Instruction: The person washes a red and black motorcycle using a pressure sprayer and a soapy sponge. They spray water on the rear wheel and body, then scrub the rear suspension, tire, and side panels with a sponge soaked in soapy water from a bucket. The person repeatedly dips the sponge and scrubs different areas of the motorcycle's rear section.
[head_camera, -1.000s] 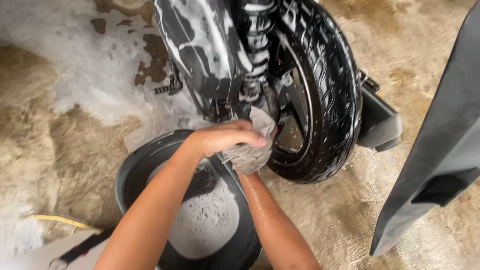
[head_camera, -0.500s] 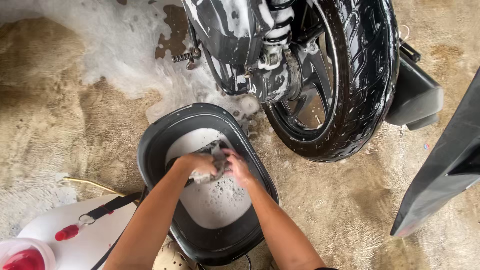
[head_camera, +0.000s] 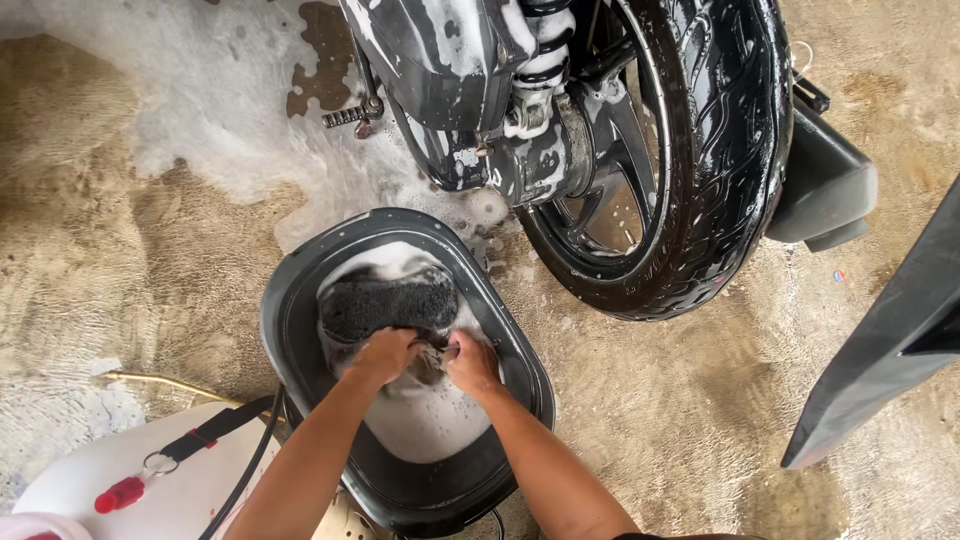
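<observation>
Both my hands are down in a dark grey plastic tub (head_camera: 290, 330) of soapy water. My left hand (head_camera: 383, 355) and my right hand (head_camera: 470, 362) squeeze a small wet grey cloth (head_camera: 430, 358) between them, just above the foam. A dark sponge-like pad (head_camera: 388, 300) lies in the tub's far end, partly under suds. Beyond the tub stands a motorcycle's soapy black rear wheel (head_camera: 710, 180) with its shock spring (head_camera: 540, 60) and engine casing.
Wet concrete floor (head_camera: 120, 230) with white foam spread at the upper left. A white container (head_camera: 170, 490) with a red cap and black strap sits at the lower left, next to a yellow hose (head_camera: 160, 381). A dark panel (head_camera: 890, 340) slants in at the right edge.
My hands came down from the wheel with the cloth into the tub, and now wring it over the foam. The view has tilted down and shifted left.
</observation>
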